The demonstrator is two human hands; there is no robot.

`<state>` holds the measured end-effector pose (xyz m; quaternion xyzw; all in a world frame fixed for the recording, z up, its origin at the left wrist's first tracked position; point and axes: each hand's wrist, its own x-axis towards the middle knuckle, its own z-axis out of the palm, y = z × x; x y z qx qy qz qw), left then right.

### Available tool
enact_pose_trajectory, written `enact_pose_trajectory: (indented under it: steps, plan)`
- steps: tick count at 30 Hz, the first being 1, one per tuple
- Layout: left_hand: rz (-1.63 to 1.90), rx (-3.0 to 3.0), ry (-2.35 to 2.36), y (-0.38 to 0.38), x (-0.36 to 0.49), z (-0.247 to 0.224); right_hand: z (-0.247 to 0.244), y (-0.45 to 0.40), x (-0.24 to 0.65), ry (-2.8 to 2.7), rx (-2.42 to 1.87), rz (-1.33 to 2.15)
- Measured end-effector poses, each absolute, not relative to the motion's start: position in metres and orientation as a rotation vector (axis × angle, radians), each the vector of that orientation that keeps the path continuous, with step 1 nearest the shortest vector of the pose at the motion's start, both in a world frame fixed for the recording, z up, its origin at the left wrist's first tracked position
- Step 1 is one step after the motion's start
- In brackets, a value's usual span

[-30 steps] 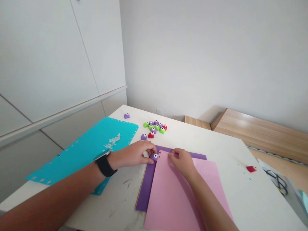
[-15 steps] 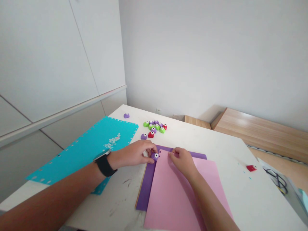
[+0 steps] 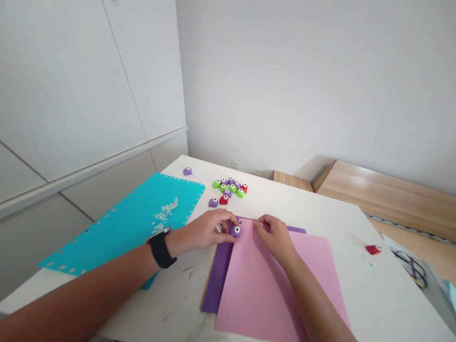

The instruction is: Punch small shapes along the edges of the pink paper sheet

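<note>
A small purple paper punch (image 3: pixel 235 231) sits at the top edge of a pink paper sheet (image 3: pixel 270 289), pinched between the thumb and fingers of the left hand (image 3: pixel 203 233). The right hand (image 3: pixel 274 236) rests on the sheet just beside it, fingers pressed together, seemingly to keep the paper steady. The pink sheet overlaps a purple sheet (image 3: pixel 217 280) on a white table (image 3: pixel 356 285). The left forearm, with a black watch (image 3: pixel 160 249), crosses over a teal sheet (image 3: pixel 121 223) edged with punched holes. Green, purple and red punches (image 3: pixel 228 189) cluster beyond the hands.
</note>
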<state>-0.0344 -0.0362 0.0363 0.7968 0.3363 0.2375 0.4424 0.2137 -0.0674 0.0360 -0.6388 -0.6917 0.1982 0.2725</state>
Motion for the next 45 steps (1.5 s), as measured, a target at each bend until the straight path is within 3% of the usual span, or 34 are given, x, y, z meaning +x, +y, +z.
enact_pose_trajectory:
  steps: [18, 25, 37, 45]
  plan:
    - [0.655, 1.256, 0.804, -0.043, -0.022, 0.026, 0.047, -0.079, 0.206, -1.987, -1.616, 0.104]
    - [0.692, 1.409, 0.808, -0.042, -0.017, 0.007, 0.041, -0.078, 0.204, -2.014, -1.631, 0.11]
    - [0.601, 1.635, 0.809, -0.05, -0.021, 0.015, 0.038, -0.079, 0.203, -2.067, -1.651, 0.082]
    - [0.635, 2.121, 1.011, -0.051, -0.024, 0.025, 0.042, -0.082, 0.198, -2.138, -1.504, 0.088]
